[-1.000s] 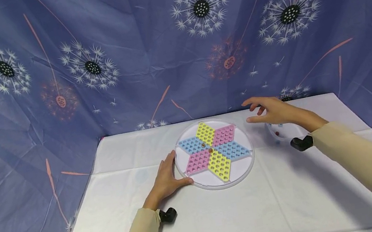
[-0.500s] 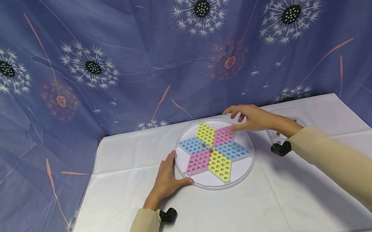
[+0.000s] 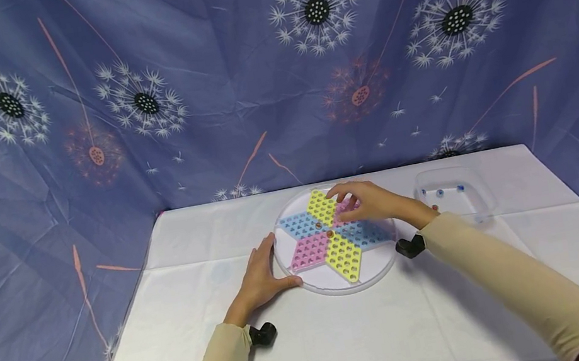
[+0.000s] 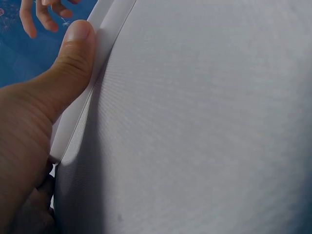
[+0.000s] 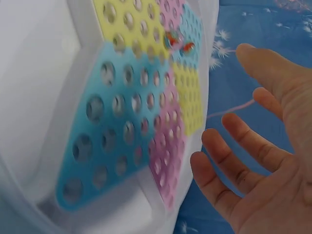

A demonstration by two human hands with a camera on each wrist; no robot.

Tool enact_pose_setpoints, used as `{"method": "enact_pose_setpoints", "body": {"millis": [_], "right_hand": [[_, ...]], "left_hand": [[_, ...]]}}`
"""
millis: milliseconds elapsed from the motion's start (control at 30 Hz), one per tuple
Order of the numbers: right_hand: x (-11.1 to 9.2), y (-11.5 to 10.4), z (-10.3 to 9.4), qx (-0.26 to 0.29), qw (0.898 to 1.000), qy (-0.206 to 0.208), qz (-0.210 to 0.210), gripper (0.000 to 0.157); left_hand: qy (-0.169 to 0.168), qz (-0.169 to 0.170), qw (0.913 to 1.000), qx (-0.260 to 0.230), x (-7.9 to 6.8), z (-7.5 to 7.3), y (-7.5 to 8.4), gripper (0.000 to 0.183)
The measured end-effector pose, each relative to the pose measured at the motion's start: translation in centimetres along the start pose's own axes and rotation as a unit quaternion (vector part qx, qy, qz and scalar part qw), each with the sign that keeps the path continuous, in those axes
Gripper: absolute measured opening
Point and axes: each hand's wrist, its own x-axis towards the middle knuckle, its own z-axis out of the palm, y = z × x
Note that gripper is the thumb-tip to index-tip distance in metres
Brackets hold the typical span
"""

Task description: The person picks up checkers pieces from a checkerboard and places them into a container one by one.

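A round white Chinese checkers board (image 3: 380,260) lies on the table, its star in yellow, pink and blue with rows of holes. My left hand (image 3: 257,281) grips the board's left rim, with the thumb (image 4: 73,63) along its side. Over the board's far right part is my right hand (image 3: 370,200), covering some of the pink and blue holes. Its fingers are loosely bent, the thumb stands apart from them, and no object shows between them. Two orange-and-clear marbles (image 5: 187,47) sit near the star's centre, just left of the right hand in the head view.
A clear plastic container (image 3: 451,169) stands at the back right with a few blue marbles (image 3: 440,193) and a brownish one in it. White cloth (image 3: 350,336) covers the table. A blue dandelion-print curtain (image 3: 226,76) hangs right behind the table's far edge.
My right hand has moved left from beside the container to over the board, bringing the container's marbles into view. The left hand and the board have stayed in place.
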Motion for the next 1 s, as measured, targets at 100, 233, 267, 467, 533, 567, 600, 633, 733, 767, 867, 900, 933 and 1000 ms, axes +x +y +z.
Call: {"method": "enact_pose_setpoints", "body": {"millis": [100, 233, 267, 467, 533, 567, 600, 633, 733, 767, 867, 900, 933, 1000], "right_hand": [[0.3, -0.1, 0.8, -0.001, 1.000, -0.006, 0.003, 0.058], [0.7, 0.2, 1.8, -0.013, 1.000, -0.012, 0.001, 0.054], [0.7, 0.2, 2.0, -0.016, 1.000, -0.011, 0.003, 0.053], [0.7, 0.3, 3.1, -0.027, 0.999, -0.010, 0.021, 0.043], [0.6, 0.4, 3.4, -0.023, 0.999, -0.010, 0.021, 0.039], [0.6, 0.4, 3.6, -0.021, 1.000, -0.010, 0.018, 0.037], [0.6, 0.4, 3.7, -0.018, 1.000, -0.009, 0.015, 0.034], [0.6, 0.5, 3.8, -0.017, 1.000, -0.008, 0.011, 0.032], [0.6, 0.5, 4.0, -0.012, 1.000, -0.009, 0.007, 0.026], [0.6, 0.6, 4.1, -0.014, 1.000, -0.010, 0.006, 0.025], [0.6, 0.6, 4.3, -0.012, 1.000, -0.010, 0.003, 0.018], [0.6, 0.6, 4.3, -0.015, 1.000, -0.009, -0.003, 0.015], [0.6, 0.6, 4.4, -0.014, 1.000, -0.007, -0.010, 0.013], [0.6, 0.7, 4.6, -0.015, 1.000, -0.003, -0.026, 0.008]], "left_hand": [[0.000, -0.002, 1.0000, 0.000, 0.0, -0.1, 0.1, 0.128], [0.005, 0.002, 1.0000, -0.003, -0.1, -0.1, 0.2, 0.127], [0.005, 0.002, 1.0000, -0.002, -0.1, -0.1, 0.2, 0.127], [-0.003, -0.008, 1.0000, 0.002, -0.1, -0.1, 0.1, 0.127], [-0.003, -0.010, 0.9999, -0.001, -0.1, 0.0, 0.1, 0.127], [-0.002, -0.011, 0.9999, -0.002, -0.1, 0.0, 0.1, 0.127], [-0.002, -0.012, 0.9999, -0.003, 0.0, 0.0, 0.1, 0.127], [-0.003, -0.012, 0.9999, -0.002, 0.0, 0.0, 0.1, 0.128], [-0.002, -0.012, 0.9999, 0.000, 0.1, 0.0, 0.0, 0.128], [-0.002, -0.012, 0.9999, 0.001, 0.2, 0.1, 0.0, 0.128], [-0.002, -0.012, 0.9999, 0.001, 0.2, 0.1, 0.0, 0.128], [-0.003, -0.013, 0.9999, 0.000, 0.2, 0.1, 0.0, 0.128], [-0.001, -0.010, 0.9999, -0.001, 0.1, 0.1, 0.0, 0.128], [0.002, -0.005, 1.0000, -0.003, 0.1, 0.0, 0.1, 0.127]]}}
